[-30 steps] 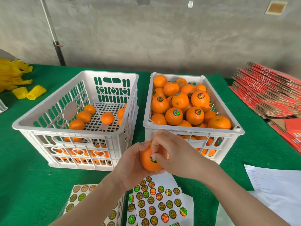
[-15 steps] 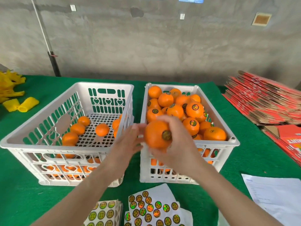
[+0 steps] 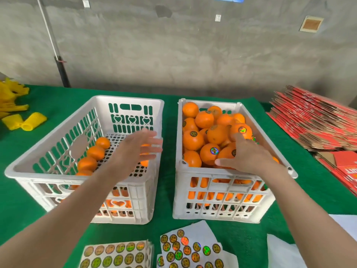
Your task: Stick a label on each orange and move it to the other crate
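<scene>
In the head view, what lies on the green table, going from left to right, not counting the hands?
Yellow foam net sleeves → white plastic crate with few oranges → white plastic crate full of oranges → stack of flat red cardboard boxes.

On the green-covered table (image 3: 168, 180), the left hand (image 3: 135, 151) hovers with straight, spread fingers over the left white crate (image 3: 38, 179), which holds a few oranges (image 3: 95, 152) along its floor. The right hand (image 3: 249, 156) lies spread on the heaped, sticker-bearing oranges (image 3: 209, 153) in the right white crate (image 3: 202, 174). Sheets of round holographic stickers (image 3: 185, 246) lie just before both crates.
</scene>
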Tool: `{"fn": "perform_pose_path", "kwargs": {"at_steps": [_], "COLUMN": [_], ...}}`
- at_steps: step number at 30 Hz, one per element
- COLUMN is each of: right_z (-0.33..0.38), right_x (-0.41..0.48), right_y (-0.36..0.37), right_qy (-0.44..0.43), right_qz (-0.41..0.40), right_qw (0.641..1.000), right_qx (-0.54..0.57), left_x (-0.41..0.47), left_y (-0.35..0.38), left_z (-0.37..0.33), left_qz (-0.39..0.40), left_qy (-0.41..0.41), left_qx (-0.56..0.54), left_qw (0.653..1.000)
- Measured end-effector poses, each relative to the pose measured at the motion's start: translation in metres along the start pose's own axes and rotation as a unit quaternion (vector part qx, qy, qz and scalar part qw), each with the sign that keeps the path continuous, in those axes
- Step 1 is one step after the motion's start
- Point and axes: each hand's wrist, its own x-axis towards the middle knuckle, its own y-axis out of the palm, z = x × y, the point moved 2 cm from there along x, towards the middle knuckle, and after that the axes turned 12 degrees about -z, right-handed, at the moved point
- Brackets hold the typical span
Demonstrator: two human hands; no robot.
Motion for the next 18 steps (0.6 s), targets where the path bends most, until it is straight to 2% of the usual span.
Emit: {"fn": "perform_pose_path", "kwargs": {"at_steps": [2,4,5,7,9,11,12,13,15,18], "right_z": [0.016,0.053,0.08,0.136,0.185,0.218,0.229,0.236,0.243,0.244], "right_x": [0.0,-0.006,-0.009,-0.015,-0.012,-0.002,0.004,0.008,0.015,0.016], "right_y": [-0.016,-0.022,-0.019,0.001,0.031,0.056,0.067,0.075,0.089,0.1], "right_qy": [-0.028,-0.125,-0.175,-0.239,-0.254,-0.252,-0.249,-0.247,-0.254,-0.293], "right_qz": [-0.092,-0.215,-0.233,-0.174,-0.085,-0.036,-0.019,-0.001,0.014,0.002], "right_qw": [0.995,0.962,0.94,0.92,0.921,0.925,0.93,0.938,0.948,0.948], "right_qx": [-0.002,0.115,0.179,0.255,0.284,0.283,0.269,0.245,0.189,0.126], "left_x": [0.016,0.033,0.042,0.058,0.075,0.094,0.106,0.119,0.145,0.183], "left_y": [-0.029,-0.059,-0.074,-0.1,-0.119,-0.127,-0.128,-0.127,-0.117,-0.099], "left_z": [-0.01,-0.017,-0.018,-0.014,-0.006,0.003,0.01,0.017,0.034,0.072], "left_qz": [-0.053,-0.118,-0.142,-0.17,-0.178,-0.154,-0.125,-0.083,0.014,0.15], "left_qy": [0.044,0.052,0.05,0.049,0.04,0.031,0.037,0.048,0.072,0.079], "left_qx": [0.006,-0.013,-0.018,-0.002,0.048,0.154,0.249,0.36,0.545,0.693], "left_qw": [0.998,0.992,0.988,0.984,0.982,0.975,0.96,0.928,0.835,0.701]}}
